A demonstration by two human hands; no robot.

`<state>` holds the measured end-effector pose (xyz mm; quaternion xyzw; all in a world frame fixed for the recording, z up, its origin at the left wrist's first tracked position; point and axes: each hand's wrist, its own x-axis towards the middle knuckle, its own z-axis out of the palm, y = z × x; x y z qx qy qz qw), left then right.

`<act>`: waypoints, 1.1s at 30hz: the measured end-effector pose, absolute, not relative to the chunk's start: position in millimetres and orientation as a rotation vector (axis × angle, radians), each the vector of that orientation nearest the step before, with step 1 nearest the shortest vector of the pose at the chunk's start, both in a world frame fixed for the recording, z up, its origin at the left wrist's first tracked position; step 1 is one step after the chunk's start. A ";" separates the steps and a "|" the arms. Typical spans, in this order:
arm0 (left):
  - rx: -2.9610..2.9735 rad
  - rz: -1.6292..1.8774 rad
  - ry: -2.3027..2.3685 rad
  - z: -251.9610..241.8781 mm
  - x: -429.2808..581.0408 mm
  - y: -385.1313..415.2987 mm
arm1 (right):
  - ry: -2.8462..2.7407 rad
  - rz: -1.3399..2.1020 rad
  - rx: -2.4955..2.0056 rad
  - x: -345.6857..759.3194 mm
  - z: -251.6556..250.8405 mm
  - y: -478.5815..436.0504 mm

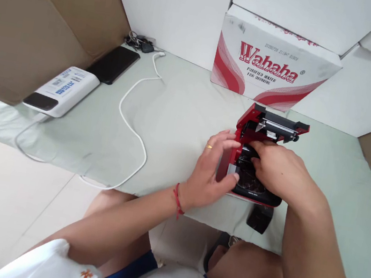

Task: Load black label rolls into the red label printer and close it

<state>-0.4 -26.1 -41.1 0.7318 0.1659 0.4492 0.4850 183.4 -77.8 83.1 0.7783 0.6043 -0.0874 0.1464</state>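
A small red and black device (263,133) with its lid flipped up lies on a pale green sheet (174,123). My left hand (210,171) grips the device's left side, thumb against its front corner and fingers curved over the red edge. My right hand (278,169) reaches into the open black compartment from the right, with its fingertips curled inside. What they touch is hidden. A ring sits on my left hand and a red string circles that wrist.
A white Wahaha cardboard box (272,63) stands just behind the device. At the left lie a white power bank (62,90), a black phone (114,64), keys (139,43) and a white cable (132,116). Large cardboard (43,11) leans at the far left. A small black object (259,218) sits at the sheet's front edge.
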 end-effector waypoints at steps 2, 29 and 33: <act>1.991 1.273 0.289 -40.2 -1.9 -31.9 | 1.763 -0.276 2.217 184.4 80.4 -75.0; 2.308 1.717 0.129 -30.0 2.6 -53.4 | 2.686 -0.424 3.536 223.1 14.1 -129.6; 2.299 1.615 0.134 -31.0 -1.8 -49.2 | 2.775 -0.253 3.162 213.8 1.2 -162.1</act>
